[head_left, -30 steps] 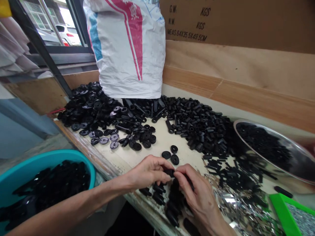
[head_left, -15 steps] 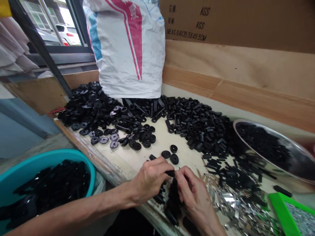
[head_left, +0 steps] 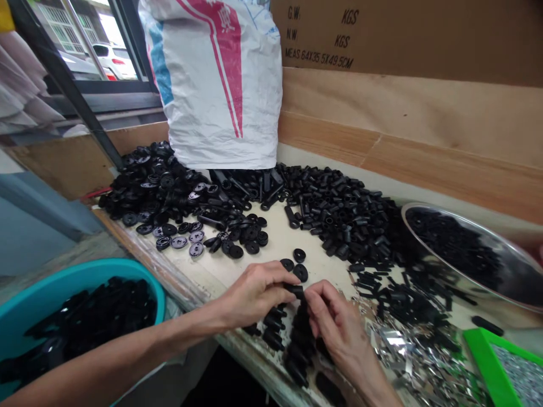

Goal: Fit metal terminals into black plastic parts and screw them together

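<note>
Hands: two are seen, the left hand (head_left: pixel 257 294) and the right hand (head_left: pixel 339 328).
Black plastic piece: one is held by the left hand (head_left: pixel 294 290).
Black discs: three are counted beside the hands (head_left: pixel 299 255).
Grey-faced discs: four are counted (head_left: pixel 179 242).
Steel bowl: one is shown (head_left: pixel 424 226).
Teal basin: one is shown (head_left: pixel 80 277).
Woven sack: one is shown (head_left: pixel 216 90).
Green-framed tray: one is shown (head_left: pixel 479 362).
Cardboard carton: one is shown (head_left: pixel 382 34).

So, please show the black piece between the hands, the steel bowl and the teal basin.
Black piece (head_left: pixel 295 290), head view, middle of its exposed side.
Steel bowl (head_left: pixel 466 228), head view, rim.
Teal basin (head_left: pixel 102 264), head view, rim.
</note>
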Demonstrator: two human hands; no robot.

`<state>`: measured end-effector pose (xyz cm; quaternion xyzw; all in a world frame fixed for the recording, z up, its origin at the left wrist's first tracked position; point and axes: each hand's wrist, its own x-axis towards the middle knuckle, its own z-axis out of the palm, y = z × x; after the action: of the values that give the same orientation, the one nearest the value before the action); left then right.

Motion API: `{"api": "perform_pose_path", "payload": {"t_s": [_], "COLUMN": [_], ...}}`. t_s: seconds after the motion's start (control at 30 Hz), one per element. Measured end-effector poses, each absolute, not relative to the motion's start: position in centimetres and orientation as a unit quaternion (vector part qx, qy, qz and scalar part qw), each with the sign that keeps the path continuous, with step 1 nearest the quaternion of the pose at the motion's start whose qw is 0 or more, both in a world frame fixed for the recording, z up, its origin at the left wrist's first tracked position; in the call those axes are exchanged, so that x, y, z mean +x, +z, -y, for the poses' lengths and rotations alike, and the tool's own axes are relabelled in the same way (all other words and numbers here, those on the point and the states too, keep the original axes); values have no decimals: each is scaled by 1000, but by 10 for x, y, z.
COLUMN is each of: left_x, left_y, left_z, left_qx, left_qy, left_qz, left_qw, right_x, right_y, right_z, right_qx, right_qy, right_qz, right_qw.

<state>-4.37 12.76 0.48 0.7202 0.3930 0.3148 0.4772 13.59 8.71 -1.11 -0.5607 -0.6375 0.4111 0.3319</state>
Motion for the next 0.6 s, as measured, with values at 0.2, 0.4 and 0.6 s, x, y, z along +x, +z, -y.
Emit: {"api": "perform_pose_path", "payload": {"t_s": [0.2, 0.4, 0.6], "left_x": [-47, -43, -41], "left_y": [2, -3, -6], "left_z": [-134, -130, -127], "left_qx": [521, 511, 565], "left_qy": [233, 280, 311], "left_qz": [-388, -375, -405], "left_qw": [724, 721, 648], "right_x": [135, 134, 129], "right_y": [-7, -11, -12], "right_z": [-90, -90, -88], "right_qx": [-559, -585, -593], "right_qy": [344, 353, 316], "right_qz": [686, 636, 656], "right_qw": [315, 359, 344]}}
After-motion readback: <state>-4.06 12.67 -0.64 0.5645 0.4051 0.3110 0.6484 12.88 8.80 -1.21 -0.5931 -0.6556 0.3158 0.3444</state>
